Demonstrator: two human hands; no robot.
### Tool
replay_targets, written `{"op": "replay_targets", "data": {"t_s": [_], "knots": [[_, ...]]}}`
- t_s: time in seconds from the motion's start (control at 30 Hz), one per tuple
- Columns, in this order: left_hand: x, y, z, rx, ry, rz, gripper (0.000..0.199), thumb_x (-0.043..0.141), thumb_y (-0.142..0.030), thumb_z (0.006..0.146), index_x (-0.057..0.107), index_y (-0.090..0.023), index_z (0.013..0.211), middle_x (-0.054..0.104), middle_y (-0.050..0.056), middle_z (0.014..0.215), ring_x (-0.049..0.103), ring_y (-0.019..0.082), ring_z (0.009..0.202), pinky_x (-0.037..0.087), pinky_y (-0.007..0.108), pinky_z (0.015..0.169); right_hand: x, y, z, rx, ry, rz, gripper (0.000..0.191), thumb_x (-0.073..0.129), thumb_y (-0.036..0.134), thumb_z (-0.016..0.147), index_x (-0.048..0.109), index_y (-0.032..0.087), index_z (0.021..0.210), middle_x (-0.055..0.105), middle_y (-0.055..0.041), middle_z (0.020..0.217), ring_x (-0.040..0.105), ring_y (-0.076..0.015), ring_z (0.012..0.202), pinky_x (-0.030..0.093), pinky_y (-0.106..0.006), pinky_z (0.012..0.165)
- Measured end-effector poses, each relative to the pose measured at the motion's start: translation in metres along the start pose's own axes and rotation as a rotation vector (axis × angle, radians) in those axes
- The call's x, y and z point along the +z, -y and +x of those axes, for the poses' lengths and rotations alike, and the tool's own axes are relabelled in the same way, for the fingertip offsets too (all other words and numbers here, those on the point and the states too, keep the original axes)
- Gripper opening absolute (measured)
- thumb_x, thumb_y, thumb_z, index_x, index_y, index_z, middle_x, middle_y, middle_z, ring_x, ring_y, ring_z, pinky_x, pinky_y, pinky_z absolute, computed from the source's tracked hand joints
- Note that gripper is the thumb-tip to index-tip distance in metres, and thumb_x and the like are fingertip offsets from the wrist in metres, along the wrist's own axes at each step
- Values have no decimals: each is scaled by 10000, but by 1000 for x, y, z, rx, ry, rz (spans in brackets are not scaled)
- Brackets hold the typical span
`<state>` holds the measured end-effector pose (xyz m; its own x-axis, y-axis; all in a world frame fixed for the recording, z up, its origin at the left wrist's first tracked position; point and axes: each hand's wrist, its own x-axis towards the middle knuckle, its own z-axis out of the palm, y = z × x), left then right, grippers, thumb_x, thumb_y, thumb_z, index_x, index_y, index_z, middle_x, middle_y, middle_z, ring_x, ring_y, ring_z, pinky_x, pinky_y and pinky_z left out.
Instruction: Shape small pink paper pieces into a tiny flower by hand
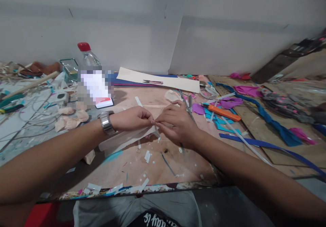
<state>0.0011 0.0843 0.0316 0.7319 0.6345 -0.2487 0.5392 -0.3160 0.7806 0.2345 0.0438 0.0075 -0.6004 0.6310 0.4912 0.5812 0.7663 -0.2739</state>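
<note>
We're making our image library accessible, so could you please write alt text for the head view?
A left hand and right hand meet at the fingertips, holding a pale strip over a table strewn with scraps. Beyond the left hand are a phone and a red-capped bottle; an orange cutter lies to the right.

**Orange Blazing, Blues Streaking Over a Pinkish-Brown Tabletop point(188, 162)**

The held strip point(114, 140) is showing milky white, the wristwatch point(107, 123) is gleaming silver, and here the utility knife point(222, 112) is flaring bright orange! The strap point(267, 144) is running vivid blue, the fabric band point(282, 131) deep teal, the scrap point(247, 90) magenta. The bottle cap point(84, 46) is glowing red, while white lettering point(163, 221) is popping against black cloth point(137, 222).
</note>
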Motion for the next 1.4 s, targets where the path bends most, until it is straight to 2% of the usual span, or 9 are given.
{"op": "replay_targets", "data": {"t_s": [0.2,0.47,0.67,0.77,0.93,1.1,1.4], "knots": [[3,-3,-1,73,-60,154,370,526,-431,970,705,-148,812,617,-8,678,481,120,616,337,249,597,0,4,2,40,33,-14,151,620,261,990,730,252,886,790,1,884,637,-234,1010,227,-499,1096],[19,-14,-4,91,-280,526,350,498,-351,1023,762,-166,886,734,65,768,586,165,656,306,290,616,4,0,-1,92,15,-43,108,637,248,967,719,240,897,771,2,855,625,-255,1063,218,-515,1075],[20,-16,-4,174,-274,709,313,464,-302,1045,738,-180,958,760,77,841,646,195,713,342,294,641,0,7,2,147,75,-25,138,539,204,964,674,215,938,755,-45,938,602,-269,1099,229,-514,1053],[19,-14,-4,184,-284,649,313,469,-316,1048,720,-172,928,749,72,823,629,182,700,342,287,641,2,7,3,172,95,-14,135,518,194,959,649,207,932,743,-58,959,593,-273,1109,229,-510,1046],[15,-11,-5,154,-262,407,349,503,-414,1035,714,-161,918,712,33,762,561,136,639,323,264,622,5,2,2,178,48,23,116,567,259,992,652,208,931,754,-45,954,603,-262,1079,247,-485,1029],[11,-11,-5,136,-223,373,426,485,-479,1038,727,-157,898,671,17,699,508,124,605,290,270,604,4,1,2,146,68,42,122,595,282,990,679,218,930,753,-42,941,604,-264,1090,258,-477,1018],[5,-10,-5,128,-98,300,292,502,-329,976,695,-146,855,665,15,728,531,132,639,334,262,623,4,2,1,117,28,47,108,588,206,896,657,204,813,704,-35,846,619,-265,1081,251,-496,1029]]}}
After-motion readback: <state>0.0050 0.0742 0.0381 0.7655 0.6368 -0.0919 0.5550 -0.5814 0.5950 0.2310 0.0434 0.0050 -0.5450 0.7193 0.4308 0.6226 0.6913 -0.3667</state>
